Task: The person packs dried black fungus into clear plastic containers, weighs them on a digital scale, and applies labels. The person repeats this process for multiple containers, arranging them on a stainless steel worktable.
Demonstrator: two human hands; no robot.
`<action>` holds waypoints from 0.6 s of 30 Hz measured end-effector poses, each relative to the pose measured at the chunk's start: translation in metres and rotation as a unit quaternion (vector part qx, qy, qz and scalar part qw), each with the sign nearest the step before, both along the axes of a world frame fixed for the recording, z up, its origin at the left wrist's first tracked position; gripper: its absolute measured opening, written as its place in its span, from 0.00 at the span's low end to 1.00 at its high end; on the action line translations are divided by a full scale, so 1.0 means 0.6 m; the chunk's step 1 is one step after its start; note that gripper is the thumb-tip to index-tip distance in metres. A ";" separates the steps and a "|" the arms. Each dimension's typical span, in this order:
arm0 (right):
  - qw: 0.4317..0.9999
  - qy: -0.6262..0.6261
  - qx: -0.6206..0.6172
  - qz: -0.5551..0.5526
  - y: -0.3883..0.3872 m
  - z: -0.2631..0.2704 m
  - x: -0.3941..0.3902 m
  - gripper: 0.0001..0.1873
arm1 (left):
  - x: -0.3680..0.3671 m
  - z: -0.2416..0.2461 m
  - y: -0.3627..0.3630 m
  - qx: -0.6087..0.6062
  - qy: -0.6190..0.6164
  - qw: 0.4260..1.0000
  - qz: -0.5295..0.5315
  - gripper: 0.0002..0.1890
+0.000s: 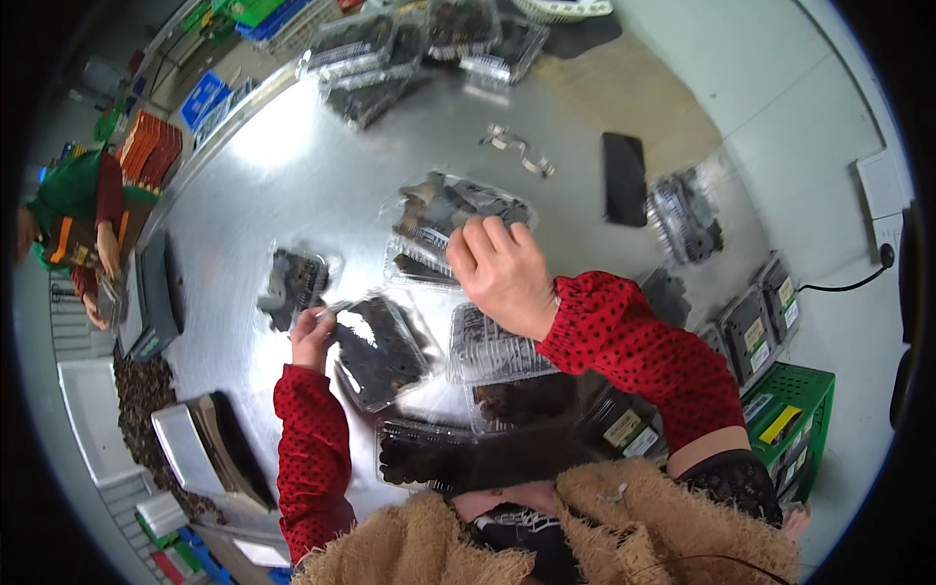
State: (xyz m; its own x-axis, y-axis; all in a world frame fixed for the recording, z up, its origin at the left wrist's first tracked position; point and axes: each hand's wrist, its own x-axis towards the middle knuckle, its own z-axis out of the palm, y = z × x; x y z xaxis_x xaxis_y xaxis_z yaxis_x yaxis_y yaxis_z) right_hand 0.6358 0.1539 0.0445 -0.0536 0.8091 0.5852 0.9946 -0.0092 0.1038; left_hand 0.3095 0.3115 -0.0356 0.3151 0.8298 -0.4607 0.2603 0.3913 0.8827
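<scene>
My left hand [313,336] pinches the left corner of a clear plastic clamshell box [384,351], which is tilted and filled with dark pieces that look like wood ear fungus. Another filled box [292,285] lies just beyond that hand. Farther right, my right hand [504,274] is curled over the near right side of a box of grey-brown fungus [439,201]. Its fingertips are hidden, so a grip cannot be made out. Under and beside the right hand lie a clear box [486,344], a box of dark fungus [523,402] and another near my body [424,453].
Several filled boxes [351,44] crowd the far end of the metal table [241,190]. A black phone [624,179] lies at right, near labelled boxes [749,333] and a green crate [804,387]. Scales [208,450] stand at left; a co-worker [80,197] is beyond.
</scene>
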 end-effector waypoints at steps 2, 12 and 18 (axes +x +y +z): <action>0.999 0.019 -0.027 0.029 -0.039 0.003 -0.045 0.16 | -0.090 -0.005 0.005 0.007 0.022 1.000 0.009 0.09; 0.905 0.254 -0.213 -0.267 0.108 -0.115 0.229 0.29 | 0.162 0.099 -0.056 0.401 0.143 0.881 -0.205 0.29; 0.839 0.453 -0.106 -0.281 0.092 -0.159 0.275 0.13 | 0.185 0.095 -0.049 0.476 0.202 0.819 -0.249 0.27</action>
